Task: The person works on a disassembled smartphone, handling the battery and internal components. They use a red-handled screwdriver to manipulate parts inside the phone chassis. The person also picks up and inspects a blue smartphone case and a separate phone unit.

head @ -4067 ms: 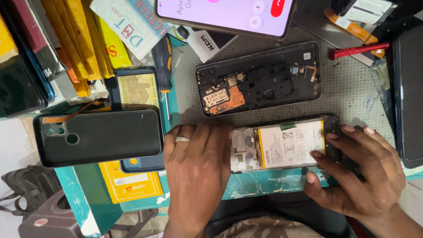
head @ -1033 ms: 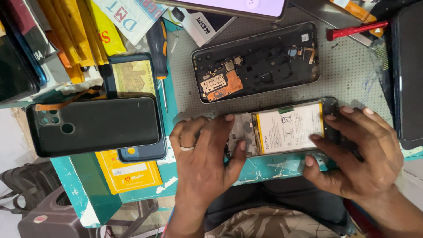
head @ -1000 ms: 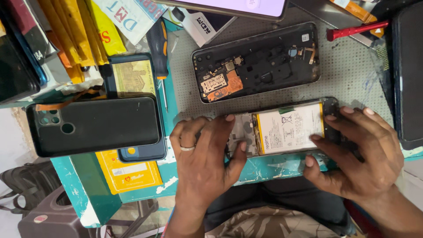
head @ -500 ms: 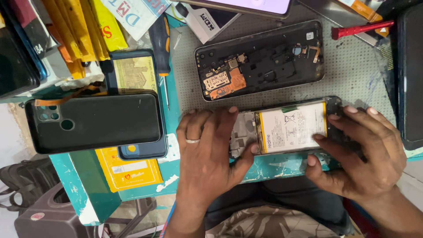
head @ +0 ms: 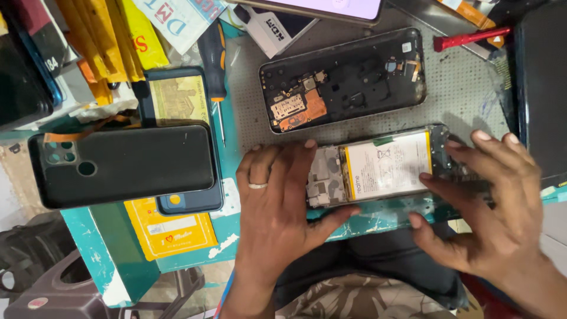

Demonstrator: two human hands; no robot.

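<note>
- Grip, left hand (head: 277, 210): laid palm-down over the left end of an opened smartphone (head: 378, 168), fingers spread across its circuit-board end, thumb hooked under the near edge; the phone is pinned rather than lifted. A ring is worn on one finger.
- Grip, right hand (head: 490, 207): fingers fanned over the phone's right end, thumb held below the near edge; the end is clasped loosely between fingers and thumb.
- Held item: opened smartphone, back cover off, white battery with yellow border (head: 387, 165) exposed in the middle. It is seen lying flat on the grey perforated work mat (head: 472, 82), at the near edge of the teal bench (head: 118, 260).
- Axis: the long axis runs left to right, tilted slightly up toward the right; each hand is placed at one end, neither nearer than the other.
- Pose: both wrists are brought in from the near side, forearms converging toward the body.
- Adjacent: a second stripped phone frame (head: 342, 77) lies beyond, roughly parallel, apart from the held one.
- Adjacent: a dark back cover with camera cut-outs (head: 121, 165) lies well to the left; a screwdriver (head: 212, 65) is set between cover and mat.
</note>
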